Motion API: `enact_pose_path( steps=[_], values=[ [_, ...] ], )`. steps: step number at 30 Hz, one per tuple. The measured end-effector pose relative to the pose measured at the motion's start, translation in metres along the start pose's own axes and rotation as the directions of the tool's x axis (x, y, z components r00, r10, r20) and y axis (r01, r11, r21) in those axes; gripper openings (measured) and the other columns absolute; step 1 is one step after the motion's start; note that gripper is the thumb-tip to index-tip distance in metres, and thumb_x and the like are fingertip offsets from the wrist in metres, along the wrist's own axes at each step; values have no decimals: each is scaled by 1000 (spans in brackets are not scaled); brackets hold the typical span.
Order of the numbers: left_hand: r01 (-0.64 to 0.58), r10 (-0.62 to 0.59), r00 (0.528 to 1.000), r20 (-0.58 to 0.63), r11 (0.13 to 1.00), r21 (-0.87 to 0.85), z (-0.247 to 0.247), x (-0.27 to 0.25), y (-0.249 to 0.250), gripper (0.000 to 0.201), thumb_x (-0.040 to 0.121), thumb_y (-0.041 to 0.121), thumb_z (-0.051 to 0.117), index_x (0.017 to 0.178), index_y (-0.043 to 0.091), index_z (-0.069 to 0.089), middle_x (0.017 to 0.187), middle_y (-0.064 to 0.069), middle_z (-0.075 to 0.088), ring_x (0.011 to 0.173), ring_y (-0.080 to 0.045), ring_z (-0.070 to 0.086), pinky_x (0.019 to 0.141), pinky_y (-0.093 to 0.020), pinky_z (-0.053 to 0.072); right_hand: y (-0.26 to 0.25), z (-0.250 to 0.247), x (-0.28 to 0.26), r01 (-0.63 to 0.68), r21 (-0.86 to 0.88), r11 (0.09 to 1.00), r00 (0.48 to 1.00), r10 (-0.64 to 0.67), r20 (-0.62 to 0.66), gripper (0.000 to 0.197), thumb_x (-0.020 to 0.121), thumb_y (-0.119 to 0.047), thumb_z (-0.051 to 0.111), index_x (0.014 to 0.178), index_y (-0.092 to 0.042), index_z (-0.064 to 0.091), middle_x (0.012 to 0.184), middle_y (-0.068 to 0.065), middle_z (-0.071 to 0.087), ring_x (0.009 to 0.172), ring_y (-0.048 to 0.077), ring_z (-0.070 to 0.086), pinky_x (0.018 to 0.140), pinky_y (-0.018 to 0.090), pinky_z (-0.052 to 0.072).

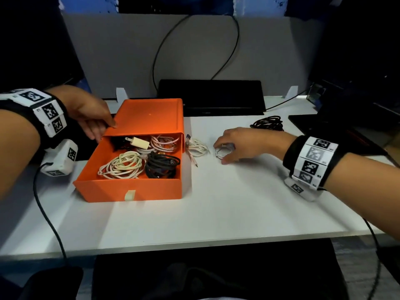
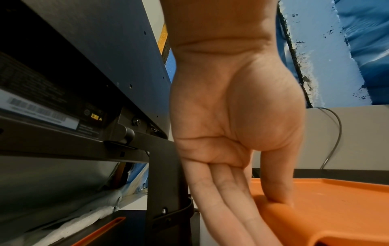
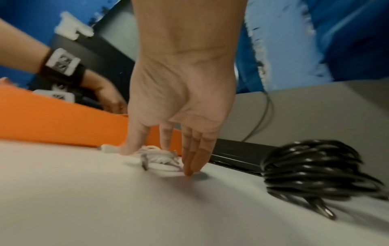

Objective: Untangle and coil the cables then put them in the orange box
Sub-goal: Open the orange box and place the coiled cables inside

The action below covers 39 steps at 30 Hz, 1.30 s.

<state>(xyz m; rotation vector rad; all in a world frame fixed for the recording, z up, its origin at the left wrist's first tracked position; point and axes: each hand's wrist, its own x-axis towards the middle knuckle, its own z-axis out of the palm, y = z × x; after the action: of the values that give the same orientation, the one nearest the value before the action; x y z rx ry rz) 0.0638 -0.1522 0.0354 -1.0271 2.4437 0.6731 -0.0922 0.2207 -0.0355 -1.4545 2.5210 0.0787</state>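
Observation:
The orange box (image 1: pixel 129 188) stands at the table's left with its drawer pulled out. In the drawer lie a white coil (image 1: pixel 121 165), a black coil (image 1: pixel 161 164), a pink braided coil (image 1: pixel 165 142) and a white charger (image 1: pixel 137 142). My left hand (image 1: pixel 105 132) steadies the box's sleeve (image 2: pixel 326 208) at its left corner, thumb on top and straight fingers along the side. My right hand (image 1: pixel 220 153) reaches down on a small white cable coil (image 3: pixel 160 158) on the table and pinches it between thumb and fingers. Another white cable (image 1: pixel 195 147) lies beside the box.
A large black cable coil (image 1: pixel 268 123) sits at the back right, close behind my right hand. A flat black device (image 1: pixel 212 96) lies along the grey divider. A dark object (image 1: pixel 346 124) occupies the right edge. The table's white front (image 1: pixel 216 213) is bare.

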Motion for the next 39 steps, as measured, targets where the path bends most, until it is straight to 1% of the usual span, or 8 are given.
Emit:
enact_pose_path(
  steps=[6, 14, 18, 22, 25, 31, 34, 39],
  values=[
    [6, -5, 1000, -14, 1000, 16, 1, -1, 2, 35, 106, 21, 52, 113, -10, 66, 95, -25, 76, 75, -32, 77, 59, -35, 61, -9, -16, 9, -29, 10, 1000, 999, 29, 24, 40, 84, -46, 77, 120, -34, 64, 110, -5, 65, 100, 20, 61, 88, 37, 53],
    [-10, 10, 1000, 3, 1000, 13, 3, -6, 3, 36, 108, 21, 47, 113, -9, 65, 95, -24, 77, 75, -30, 77, 59, -34, 62, -99, -86, 14, 247, 60, 967, 932, -220, -290, 41, 84, -41, 81, 115, -26, 59, 107, -6, 66, 88, 15, 60, 76, 35, 50],
    [-28, 28, 1000, -8, 1000, -2, 5, -4, 0, 35, 106, 17, 47, 115, -11, 66, 95, -24, 76, 68, -28, 77, 53, -30, 60, -173, -82, 46, 426, -32, 904, 879, -422, -223, 39, 86, -43, 78, 114, -22, 60, 105, -7, 64, 93, 15, 59, 71, 30, 44],
    [-43, 42, 998, -45, 999, -8, 7, -3, -2, 29, 102, 9, 48, 106, -12, 67, 81, -21, 77, 59, -25, 74, 50, -28, 58, -216, -67, 82, 531, -255, 808, 822, -565, -78, 24, 92, -37, 71, 112, -23, 67, 93, -10, 57, 89, 13, 55, 50, 11, 35],
    [-46, 46, 997, -57, 999, -9, 8, -2, -2, 26, 102, 11, 52, 102, -9, 67, 71, -17, 75, 54, -22, 73, 47, -27, 58, -226, -59, 100, 518, -335, 787, 832, -555, -15, 31, 99, -45, 60, 116, -23, 73, 104, -3, 68, 88, 12, 55, 43, 15, 31],
    [-62, 61, 998, -18, 998, -21, 6, 1, -4, 32, 105, 15, 48, 104, -10, 68, 88, -22, 77, 65, -25, 76, 53, -28, 60, -226, -68, 110, 477, -150, 866, 879, -468, 93, 46, 104, -51, 50, 118, -15, 75, 107, 0, 73, 90, 16, 59, 62, 20, 38],
    [-65, 65, 998, -24, 997, -41, 5, 3, -6, 32, 106, 14, 42, 102, -9, 65, 77, -19, 74, 58, -24, 75, 49, -28, 58, -197, -99, 93, 451, 2, 892, 890, -450, -81, 36, 101, -50, 56, 108, -20, 76, 97, -3, 75, 87, 15, 67, 78, 27, 50],
    [-31, 30, 999, -22, 999, -36, 4, 4, -3, 35, 107, 21, 49, 107, -10, 65, 77, -21, 75, 63, -28, 76, 54, -33, 61, -119, -128, 61, 209, -102, 973, 952, -226, -205, 26, 100, -44, 60, 101, -21, 72, 88, -3, 71, 82, 16, 66, 73, 32, 49]
  ],
)
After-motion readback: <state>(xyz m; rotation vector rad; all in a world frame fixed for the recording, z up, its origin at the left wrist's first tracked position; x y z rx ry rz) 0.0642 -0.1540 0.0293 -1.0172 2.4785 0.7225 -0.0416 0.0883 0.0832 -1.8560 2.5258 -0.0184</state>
